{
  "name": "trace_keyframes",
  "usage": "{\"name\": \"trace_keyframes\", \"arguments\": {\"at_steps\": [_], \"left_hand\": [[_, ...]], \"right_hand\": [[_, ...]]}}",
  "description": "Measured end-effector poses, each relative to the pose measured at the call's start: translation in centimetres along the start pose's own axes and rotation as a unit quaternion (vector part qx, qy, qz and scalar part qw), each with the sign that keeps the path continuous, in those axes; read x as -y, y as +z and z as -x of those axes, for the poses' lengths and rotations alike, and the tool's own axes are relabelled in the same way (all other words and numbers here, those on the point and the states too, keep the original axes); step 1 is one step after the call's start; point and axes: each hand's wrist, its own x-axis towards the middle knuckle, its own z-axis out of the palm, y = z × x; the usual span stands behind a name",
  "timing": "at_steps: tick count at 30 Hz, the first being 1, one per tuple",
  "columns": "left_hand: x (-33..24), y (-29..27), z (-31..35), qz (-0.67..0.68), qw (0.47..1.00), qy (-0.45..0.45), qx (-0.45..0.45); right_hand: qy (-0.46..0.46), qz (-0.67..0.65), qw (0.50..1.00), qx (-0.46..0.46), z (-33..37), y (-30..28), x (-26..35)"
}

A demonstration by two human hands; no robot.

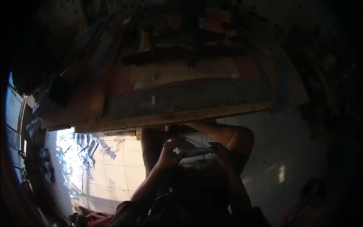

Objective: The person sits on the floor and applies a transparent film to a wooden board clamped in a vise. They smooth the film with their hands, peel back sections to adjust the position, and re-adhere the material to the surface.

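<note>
Over my lap, below the front edge of the table, a thin flat grey strip [197, 152] is stretched between my two hands. My left hand [174, 149] has its thumb and fingers closed on the strip's left end. The other end sits in the closed fingers of my right hand [221, 152]. Deep shade hides what the strip is made of. Two small pale rectangular pieces lie on the table, one piece [153, 100] on the dark surface near the front and another piece [153, 76] farther back at the yellowish sheet.
The low table's worn wooden edge [174, 116] runs across in front of me. A yellowish sheet [185, 72] with red borders covers its middle, and a dark machine-like shape [185, 51] stands behind. Shiny cut strips [89, 149] litter the sunlit tiled floor [117, 172] at left.
</note>
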Motion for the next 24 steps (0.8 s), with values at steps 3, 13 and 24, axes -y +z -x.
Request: {"name": "trace_keyframes", "arguments": {"at_steps": [3,13,24], "left_hand": [[-1.0,2.7,0.9,-0.006,0.996,0.067,0.059],[-0.9,2.9,5.5,0.078,0.981,0.02,0.174],[-4.2,1.4,3.0,0.129,0.971,0.122,0.159]], "right_hand": [[0.087,0.009,0.996,0.03,0.7,-2.2,0.9],[0.124,-0.123,0.964,0.199,1.6,5.0,9.1],[-0.059,0.312,0.911,0.265,3.7,4.8,11.7]]}}
